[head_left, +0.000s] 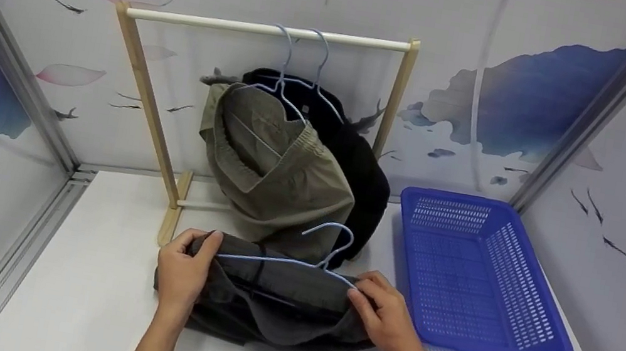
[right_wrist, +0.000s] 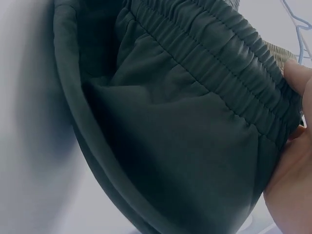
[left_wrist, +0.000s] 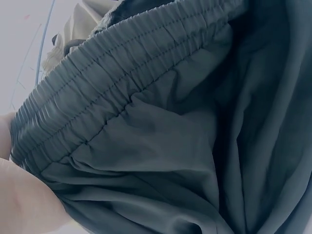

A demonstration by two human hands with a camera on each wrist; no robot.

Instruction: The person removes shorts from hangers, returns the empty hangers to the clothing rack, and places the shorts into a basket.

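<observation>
Dark grey pants (head_left: 288, 321) with a gathered elastic waistband (left_wrist: 122, 73) are held up above the white table; their leg length does not show. My left hand (head_left: 184, 268) pinches the waistband's left end, thumb on top. At the other end my right hand (head_left: 385, 315) grips the waistband (right_wrist: 219, 53) between thumb and fingers, beside the right arm of a light blue hanger (head_left: 273, 259). The hanger lies along the waistband, its hook pointing up and away. Both wrist views show the gathered cloth close up, with part of each hand at the edge.
Behind stands a clothes rack with a white rail (head_left: 205, 22) and wooden posts. An olive garment (head_left: 284, 196) and a black garment (head_left: 373, 179) hang there on light blue hangers. On the right sits a blue plastic basket (head_left: 478, 349). Patterned walls enclose the white table (head_left: 78, 289).
</observation>
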